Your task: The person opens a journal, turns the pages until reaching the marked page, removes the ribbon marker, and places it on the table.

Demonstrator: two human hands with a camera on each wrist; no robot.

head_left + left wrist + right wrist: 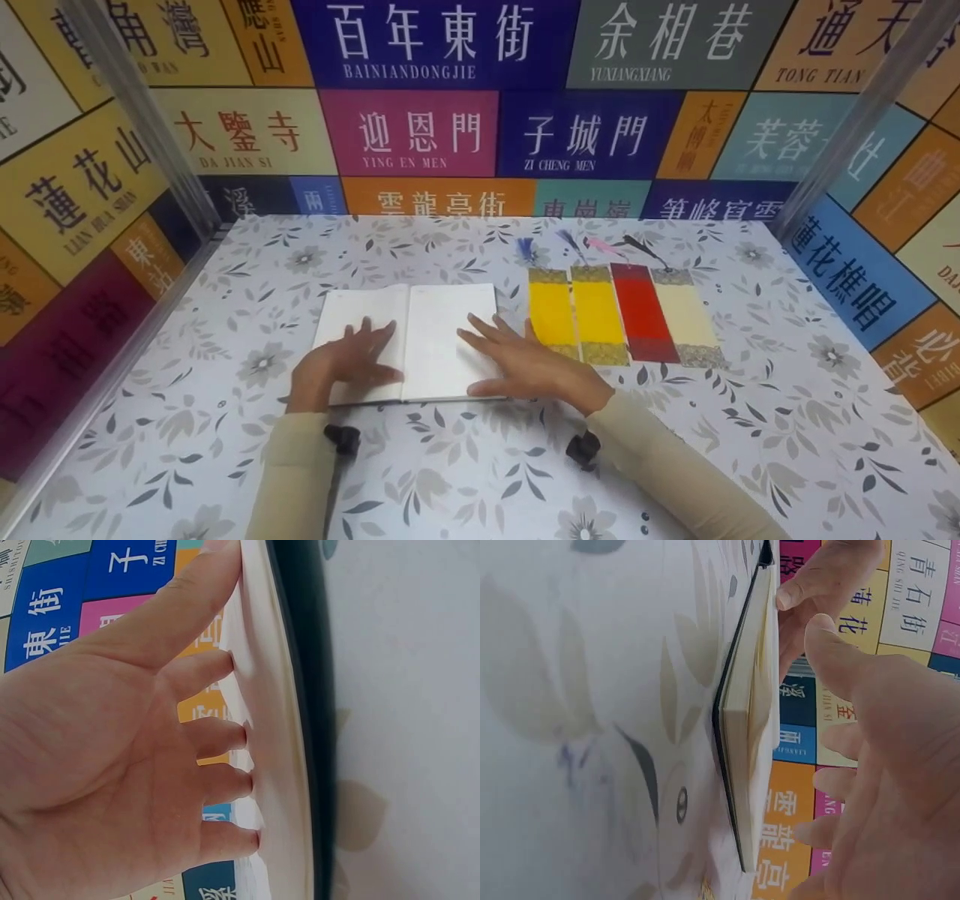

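Note:
A notebook point(442, 330) with blank white pages and a dark cover lies spread on the table. My left hand point(347, 362) rests on its left page with the fingers spread; in the left wrist view the fingertips point(244, 784) touch the paper. Over the right page is my right hand point(517, 362), its fingers extended and apart. The right wrist view shows this hand point(885, 735) slightly off the paper, beside the thick page block point(742, 720). Just beyond the right hand lies a yellow bookmark point(551, 311), partly covered by that hand.
Beside it lie a second yellow bookmark point(598, 315), a red bookmark point(643, 311) and a cream bookmark point(688, 315), with tassels point(637, 244) toward the back. A flower-patterned cloth point(450, 472) covers the table. Walls of coloured name signs point(409, 135) stand behind and at both sides.

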